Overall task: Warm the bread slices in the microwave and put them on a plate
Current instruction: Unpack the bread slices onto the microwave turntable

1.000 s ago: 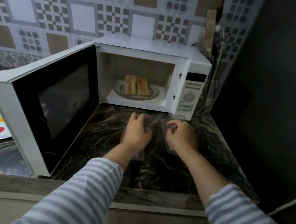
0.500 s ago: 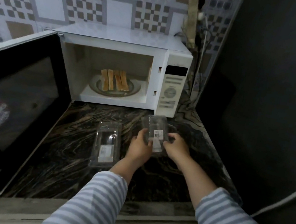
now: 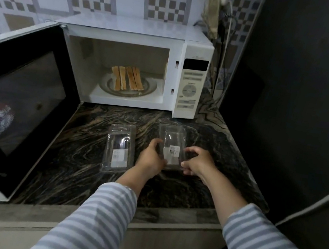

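Several toasted bread slices (image 3: 127, 78) lie on the glass turntable (image 3: 151, 89) inside the white microwave (image 3: 190, 86), whose door (image 3: 15, 100) hangs wide open to the left. In front of it, over the dark marble counter (image 3: 81, 154), my left hand (image 3: 150, 158) and my right hand (image 3: 197, 162) grip the two long sides of a clear plastic clamshell pack (image 3: 172, 145) with a barcode label. A second clear pack (image 3: 119, 150) lies flat on the counter just left of my left hand. A dotted plate shows only dimly through the door's window.
A dark tall appliance (image 3: 302, 103) walls off the right side. Cables (image 3: 224, 47) hang behind the microwave's right corner. The counter's front edge (image 3: 166, 217) runs under my forearms. Patterned tiles cover the back wall.
My hands moved back from the microwave's front toward me and took hold of the right clear pack. The second pack now lies uncovered on the counter. The view shifted left and closer.
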A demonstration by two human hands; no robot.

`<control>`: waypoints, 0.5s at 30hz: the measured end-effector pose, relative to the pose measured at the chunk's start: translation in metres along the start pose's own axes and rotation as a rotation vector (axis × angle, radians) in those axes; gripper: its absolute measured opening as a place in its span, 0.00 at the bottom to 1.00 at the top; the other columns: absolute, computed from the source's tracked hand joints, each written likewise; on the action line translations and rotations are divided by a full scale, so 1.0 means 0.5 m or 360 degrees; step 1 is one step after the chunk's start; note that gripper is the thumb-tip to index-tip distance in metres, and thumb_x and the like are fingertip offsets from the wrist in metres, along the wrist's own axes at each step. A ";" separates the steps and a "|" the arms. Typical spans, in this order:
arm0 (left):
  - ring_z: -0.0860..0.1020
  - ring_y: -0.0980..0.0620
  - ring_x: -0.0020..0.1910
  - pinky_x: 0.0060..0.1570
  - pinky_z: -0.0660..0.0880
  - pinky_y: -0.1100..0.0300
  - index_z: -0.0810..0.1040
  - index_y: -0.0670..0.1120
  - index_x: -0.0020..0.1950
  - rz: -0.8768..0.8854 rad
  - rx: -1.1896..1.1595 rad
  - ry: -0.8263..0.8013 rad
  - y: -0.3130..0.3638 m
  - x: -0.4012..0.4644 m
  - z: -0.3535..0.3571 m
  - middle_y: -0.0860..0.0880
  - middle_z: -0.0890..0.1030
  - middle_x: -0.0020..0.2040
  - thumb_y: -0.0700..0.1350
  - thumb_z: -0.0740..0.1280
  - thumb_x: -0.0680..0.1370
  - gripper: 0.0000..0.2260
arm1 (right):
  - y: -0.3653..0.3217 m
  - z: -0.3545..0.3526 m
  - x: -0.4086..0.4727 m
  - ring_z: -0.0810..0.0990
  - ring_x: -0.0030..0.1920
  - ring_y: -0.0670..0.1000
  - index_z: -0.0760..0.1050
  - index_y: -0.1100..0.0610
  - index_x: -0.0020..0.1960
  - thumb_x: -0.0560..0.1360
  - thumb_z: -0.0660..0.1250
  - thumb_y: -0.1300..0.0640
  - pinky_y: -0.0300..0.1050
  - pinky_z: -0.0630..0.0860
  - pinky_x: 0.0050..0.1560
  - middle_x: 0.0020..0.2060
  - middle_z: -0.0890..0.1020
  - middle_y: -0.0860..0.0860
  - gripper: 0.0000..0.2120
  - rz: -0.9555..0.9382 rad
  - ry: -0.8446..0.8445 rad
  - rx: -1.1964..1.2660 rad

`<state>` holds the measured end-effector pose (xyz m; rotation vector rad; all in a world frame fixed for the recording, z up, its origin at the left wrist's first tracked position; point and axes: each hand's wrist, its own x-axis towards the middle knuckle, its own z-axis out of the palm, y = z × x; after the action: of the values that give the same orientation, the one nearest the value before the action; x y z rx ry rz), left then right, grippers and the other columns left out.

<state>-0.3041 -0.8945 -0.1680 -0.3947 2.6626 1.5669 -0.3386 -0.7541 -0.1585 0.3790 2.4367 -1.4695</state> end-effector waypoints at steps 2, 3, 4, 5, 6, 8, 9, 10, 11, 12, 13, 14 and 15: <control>0.80 0.46 0.49 0.52 0.78 0.52 0.69 0.51 0.64 -0.0001 0.0031 0.0005 0.000 -0.004 0.000 0.45 0.82 0.49 0.37 0.70 0.72 0.24 | 0.004 0.002 -0.006 0.80 0.36 0.51 0.74 0.52 0.53 0.71 0.69 0.74 0.39 0.76 0.24 0.46 0.81 0.58 0.20 0.0002 -0.0017 0.0046; 0.81 0.46 0.49 0.52 0.78 0.51 0.69 0.51 0.64 0.0004 0.0046 0.0012 -0.001 -0.006 0.000 0.45 0.82 0.50 0.37 0.70 0.71 0.24 | 0.005 0.004 -0.010 0.80 0.37 0.51 0.75 0.53 0.54 0.71 0.69 0.74 0.39 0.76 0.23 0.45 0.81 0.58 0.20 0.0002 -0.0010 0.0066; 0.81 0.46 0.49 0.52 0.78 0.51 0.69 0.52 0.63 0.0008 0.0062 0.0018 -0.002 -0.007 0.001 0.46 0.82 0.51 0.38 0.70 0.71 0.24 | 0.005 0.005 -0.013 0.80 0.38 0.52 0.75 0.53 0.55 0.71 0.69 0.74 0.39 0.75 0.23 0.46 0.81 0.58 0.20 0.0001 0.0008 0.0074; 0.81 0.46 0.49 0.53 0.78 0.50 0.69 0.52 0.63 0.0010 0.0074 0.0020 -0.003 -0.008 0.002 0.46 0.82 0.52 0.38 0.71 0.71 0.24 | 0.005 0.006 -0.015 0.81 0.39 0.52 0.76 0.53 0.56 0.71 0.69 0.74 0.39 0.74 0.22 0.46 0.82 0.59 0.21 -0.0001 0.0022 0.0071; 0.80 0.47 0.50 0.54 0.78 0.50 0.69 0.53 0.64 0.0012 0.0085 0.0017 -0.003 -0.011 0.001 0.47 0.82 0.53 0.39 0.71 0.71 0.24 | 0.005 0.007 -0.018 0.81 0.38 0.52 0.76 0.54 0.58 0.71 0.69 0.74 0.39 0.74 0.22 0.46 0.82 0.58 0.21 0.0003 0.0031 0.0057; 0.80 0.47 0.51 0.55 0.77 0.51 0.68 0.53 0.66 0.0028 0.0161 0.0005 -0.003 -0.020 -0.004 0.47 0.82 0.55 0.41 0.71 0.72 0.25 | 0.004 0.005 -0.024 0.82 0.37 0.50 0.75 0.52 0.58 0.71 0.70 0.71 0.40 0.76 0.25 0.44 0.82 0.57 0.21 -0.0018 0.0036 -0.0026; 0.80 0.47 0.52 0.54 0.77 0.52 0.68 0.53 0.68 0.0042 0.0243 0.0000 -0.003 -0.023 -0.010 0.47 0.82 0.55 0.43 0.71 0.73 0.25 | 0.005 0.003 -0.028 0.82 0.38 0.50 0.75 0.50 0.58 0.72 0.71 0.68 0.41 0.77 0.28 0.44 0.82 0.55 0.20 -0.0054 0.0040 -0.0116; 0.79 0.46 0.53 0.54 0.76 0.53 0.67 0.52 0.69 0.0064 0.0347 0.0004 -0.001 -0.027 -0.016 0.46 0.81 0.55 0.44 0.71 0.74 0.25 | 0.004 0.000 -0.031 0.82 0.39 0.50 0.74 0.48 0.57 0.72 0.71 0.64 0.43 0.79 0.32 0.46 0.83 0.54 0.18 -0.0106 0.0052 -0.0250; 0.78 0.45 0.54 0.54 0.75 0.54 0.66 0.51 0.70 0.0100 0.0460 0.0024 0.004 -0.032 -0.023 0.45 0.80 0.57 0.46 0.70 0.75 0.25 | 0.003 -0.003 -0.032 0.82 0.43 0.51 0.74 0.47 0.57 0.72 0.71 0.60 0.46 0.81 0.39 0.48 0.82 0.53 0.16 -0.0164 0.0088 -0.0418; 0.77 0.44 0.56 0.54 0.75 0.53 0.66 0.50 0.70 0.0142 0.0559 0.0069 0.011 -0.039 -0.031 0.44 0.78 0.58 0.47 0.69 0.76 0.24 | 0.001 -0.004 -0.031 0.82 0.47 0.52 0.74 0.47 0.58 0.73 0.70 0.56 0.47 0.80 0.46 0.52 0.82 0.52 0.15 -0.0220 0.0158 -0.0575; 0.76 0.43 0.57 0.53 0.74 0.52 0.67 0.49 0.69 0.0183 0.0628 0.0134 0.021 -0.047 -0.039 0.44 0.76 0.60 0.49 0.67 0.77 0.22 | -0.004 -0.004 -0.030 0.81 0.52 0.53 0.74 0.47 0.60 0.74 0.69 0.53 0.47 0.79 0.51 0.55 0.80 0.52 0.15 -0.0272 0.0247 -0.0668; 0.76 0.42 0.58 0.52 0.73 0.51 0.68 0.48 0.67 0.0227 0.0668 0.0214 0.031 -0.053 -0.045 0.44 0.74 0.62 0.50 0.66 0.78 0.20 | -0.012 -0.001 -0.030 0.79 0.56 0.54 0.73 0.48 0.63 0.75 0.67 0.51 0.46 0.77 0.53 0.58 0.78 0.52 0.17 -0.0317 0.0330 -0.0692; 0.76 0.42 0.57 0.49 0.73 0.51 0.69 0.47 0.66 0.0279 0.0680 0.0303 0.040 -0.058 -0.051 0.45 0.74 0.62 0.50 0.64 0.78 0.17 | -0.019 0.003 -0.029 0.76 0.59 0.54 0.71 0.49 0.65 0.76 0.66 0.50 0.46 0.75 0.54 0.61 0.76 0.52 0.18 -0.0366 0.0405 -0.0671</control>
<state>-0.2781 -0.9017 -0.1339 -0.3092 3.1457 0.9831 -0.3283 -0.7612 -0.1462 0.2084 2.9881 -0.9849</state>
